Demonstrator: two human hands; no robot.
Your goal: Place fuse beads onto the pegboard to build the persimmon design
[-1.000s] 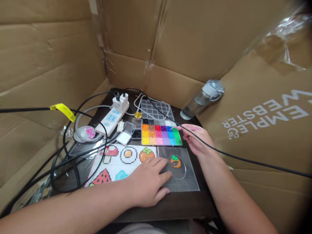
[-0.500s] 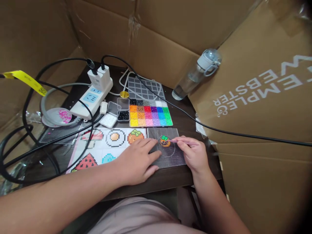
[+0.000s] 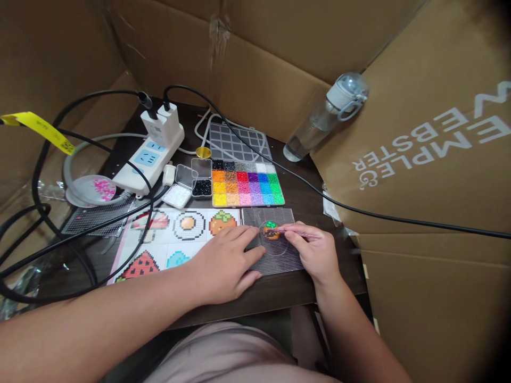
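Note:
My right hand is closed on thin pink tweezers, their tip at an orange and green bead figure. Whether a bead sits in the tip is too small to tell. The beads stand on a clear pegboard, within a round transparent dish or outline. My left hand lies flat with its fingers spread, the fingertips on the pegboard's left edge. Under that hand and forearm is a printed pattern sheet showing a mushroom, an egg, a persimmon and a watermelon slice, partly covered.
Behind the pegboard stands an open bead box of many colours. Small boxes of white beads and black beads are beside it. A power strip, looping black cables, a dish of pink beads and a water bottle surround it. Cardboard walls enclose the table.
The view has shifted slightly. My right hand stays at the bead figure with the tweezers, tilted a little differently. My left hand keeps its place.

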